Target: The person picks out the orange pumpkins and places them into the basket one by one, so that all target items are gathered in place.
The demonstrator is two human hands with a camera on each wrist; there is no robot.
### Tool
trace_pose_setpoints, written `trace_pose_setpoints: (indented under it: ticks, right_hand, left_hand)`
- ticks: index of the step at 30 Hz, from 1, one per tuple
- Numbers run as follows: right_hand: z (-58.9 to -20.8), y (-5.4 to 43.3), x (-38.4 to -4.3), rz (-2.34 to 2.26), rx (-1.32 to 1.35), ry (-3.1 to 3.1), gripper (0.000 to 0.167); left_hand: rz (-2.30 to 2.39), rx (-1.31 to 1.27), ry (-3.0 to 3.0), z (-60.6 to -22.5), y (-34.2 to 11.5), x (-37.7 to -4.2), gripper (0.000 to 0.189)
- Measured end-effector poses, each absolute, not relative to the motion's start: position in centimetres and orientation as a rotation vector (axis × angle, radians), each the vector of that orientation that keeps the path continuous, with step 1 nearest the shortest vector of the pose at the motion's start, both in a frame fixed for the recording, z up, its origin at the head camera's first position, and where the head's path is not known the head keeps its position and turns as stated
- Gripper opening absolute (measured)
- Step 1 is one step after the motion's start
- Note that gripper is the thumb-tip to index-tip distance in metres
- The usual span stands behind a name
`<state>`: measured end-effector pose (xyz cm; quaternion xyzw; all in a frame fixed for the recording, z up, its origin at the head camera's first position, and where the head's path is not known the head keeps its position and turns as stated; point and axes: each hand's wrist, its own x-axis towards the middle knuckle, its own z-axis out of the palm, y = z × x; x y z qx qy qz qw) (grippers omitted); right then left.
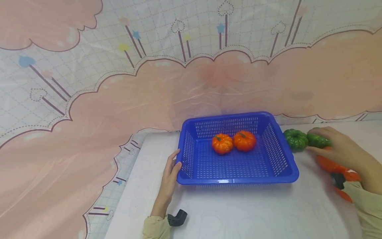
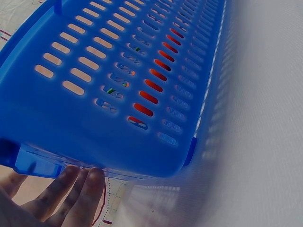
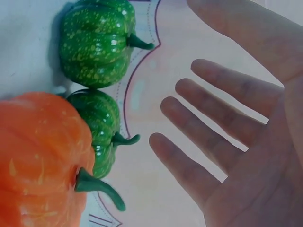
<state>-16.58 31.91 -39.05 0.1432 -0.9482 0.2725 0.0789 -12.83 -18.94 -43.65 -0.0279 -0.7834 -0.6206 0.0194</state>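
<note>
A blue plastic basket with slotted walls stands on the white table, holding two small orange pumpkins side by side. At its left side, my left hand touches the rim and outer wall; the fingertips look straight against the blue plastic. My right hand hovers over the pumpkins right of the basket, fingers spread and nothing in the palm. Near it are a speckled green pumpkin, a second green pumpkin, and a larger orange pumpkin, partly hidden by my hand in the head view.
More orange pieces lie under my right wrist, mostly hidden. A pale patterned cloth hangs behind the table and along its left side. Black wrist-worn devices sit at both cuffs.
</note>
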Motion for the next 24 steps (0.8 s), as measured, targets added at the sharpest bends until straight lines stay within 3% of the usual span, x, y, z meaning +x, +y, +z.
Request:
trace_pose_setpoints:
  ticks: [24]
  right_hand:
    - [-39.9, 34.4, -16.0, 0.729, 0.174, -3.096, 0.065]
  left_hand:
    - [-1.926, -0.077, -2.43, -43.7, -19.0, -12.9, 0.048]
